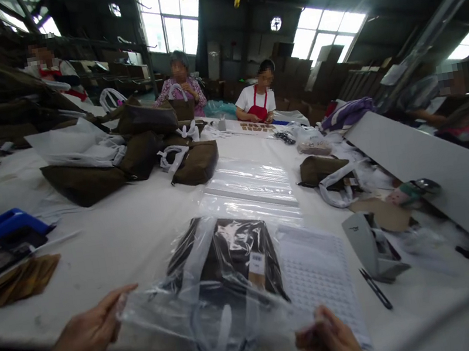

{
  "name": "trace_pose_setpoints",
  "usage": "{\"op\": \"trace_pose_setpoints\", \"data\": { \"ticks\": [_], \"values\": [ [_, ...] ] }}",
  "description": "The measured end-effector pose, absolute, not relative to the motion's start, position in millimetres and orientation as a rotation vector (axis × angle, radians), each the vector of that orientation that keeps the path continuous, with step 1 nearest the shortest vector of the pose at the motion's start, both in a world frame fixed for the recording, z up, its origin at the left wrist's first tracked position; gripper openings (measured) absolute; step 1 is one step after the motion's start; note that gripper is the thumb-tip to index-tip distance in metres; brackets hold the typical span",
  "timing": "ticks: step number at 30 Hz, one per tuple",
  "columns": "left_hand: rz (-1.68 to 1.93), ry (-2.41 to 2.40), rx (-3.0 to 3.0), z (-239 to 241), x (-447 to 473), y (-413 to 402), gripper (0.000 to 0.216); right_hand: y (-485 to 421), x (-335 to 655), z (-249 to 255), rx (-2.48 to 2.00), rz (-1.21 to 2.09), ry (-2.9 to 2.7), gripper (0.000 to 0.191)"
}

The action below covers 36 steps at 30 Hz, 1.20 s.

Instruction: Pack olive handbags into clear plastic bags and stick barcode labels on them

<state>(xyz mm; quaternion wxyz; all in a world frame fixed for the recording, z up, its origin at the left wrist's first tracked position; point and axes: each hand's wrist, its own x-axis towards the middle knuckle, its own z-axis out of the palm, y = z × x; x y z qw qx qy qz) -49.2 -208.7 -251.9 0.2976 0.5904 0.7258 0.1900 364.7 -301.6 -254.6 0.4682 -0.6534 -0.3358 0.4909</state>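
A dark brown handbag (236,240) lies inside a clear plastic bag (158,309) on the white table in front of me. Its handles are wrapped in white material, and a tag with a barcode label (256,262) rests on its front. My left hand (90,329) pinches the plastic bag's left corner between thumb and fingers. At the opposite corner, my right hand (329,335) has its fingers closed on the plastic. The bag's near edge is stretched between both hands. Under the right side of the plastic lies a printed sheet (322,280).
Flat clear plastic bags (253,181) lie beyond the handbag. Brown handbags (196,160) pile up at the back left. A blue tape dispenser (8,235) and brown tags (24,280) sit left. A grey device (373,248) and a box cutter (376,288) lie right. Several people work around the table.
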Motion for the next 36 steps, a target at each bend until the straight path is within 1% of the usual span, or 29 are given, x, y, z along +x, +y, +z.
{"op": "trace_pose_setpoints", "data": {
  "ticks": [2, 4, 6, 8, 10, 13, 16, 19, 21, 22, 24, 26, 27, 29, 30, 32, 33, 36],
  "values": [
    [0.537, 2.063, 1.761, -204, -41, -171, 0.053, -263, 382, -224, -1.549, 1.103, -0.899, 0.047],
    [0.628, 2.097, 1.887, -156, -35, -135, 0.053, -222, 402, -180, -1.589, 0.95, -1.171, 0.043],
    [0.733, 2.057, 1.986, -114, -29, -103, 0.054, -185, 419, -134, -1.721, 0.501, -1.419, 0.036],
    [0.806, 2.068, 1.991, -84, -24, -74, 0.061, -156, 430, -93, -1.793, 0.181, -1.562, 0.029],
    [0.742, 2.032, 2.055, -64, -19, -49, 0.066, -135, 435, -63, -1.84, 0.103, -1.661, 0.025],
    [0.456, 1.949, 2.198, -45, -17, -19, 0.063, -116, 438, -39, -1.909, 0.123, -1.837, 0.025],
    [0.272, 1.954, 2.177, -31, -20, -1, 0.065, -108, 444, -29, -1.946, 0.046, -1.949, 0.026],
    [0.068, 1.953, 2.135, -20, -25, 8, 0.066, -102, 455, -26, -1.971, 0.13, -2.051, 0.03],
    [-0.017, 1.945, 2.124, -19, -29, 13, 0.07, -100, 459, -27, -2.002, 0.115, -2.123, 0.03],
    [-0.031, 1.944, 2.157, -19, -30, 15, 0.071, -100, 458, -28, -2.026, 0.017, -2.137, 0.027],
    [-0.027, 1.937, 2.286, -24, -31, 17, 0.069, -104, 444, -32, -2.004, -0.326, -2.102, 0.02],
    [0.04, 1.894, 2.452, -30, -29, 17, 0.059, -110, 414, -40, -1.765, -0.605, -2.088, 0.019],
    [0.083, 1.86, 2.508, -34, -27, 16, 0.055, -112, 395, -46, -1.587, -0.644, -2.139, 0.018],
    [0.177, 1.807, 2.516, -39, -23, 14, 0.05, -111, 355, -60, -1.273, -0.556, -2.337, 0.02],
    [0.223, 1.795, 2.485, -41, -21, 12, 0.049, -108, 336, -68, -1.206, -0.496, -2.424, 0.023],
    [0.276, 1.788, 2.402, -41, -15, 8, 0.043, -97, 308, -83, -1.255, -0.432, -2.526, 0.034],
    [0.289, 1.789, 2.382, -41, -12, 5, 0.04, -91, 299, -90, -1.324, -0.425, -2.553, 0.035],
    [0.293, 1.778, 2.453, -38, -2, -3, 0.032, -77, 287, -98, -1.418, -0.409, -2.632, 0.018]
  ]
}}
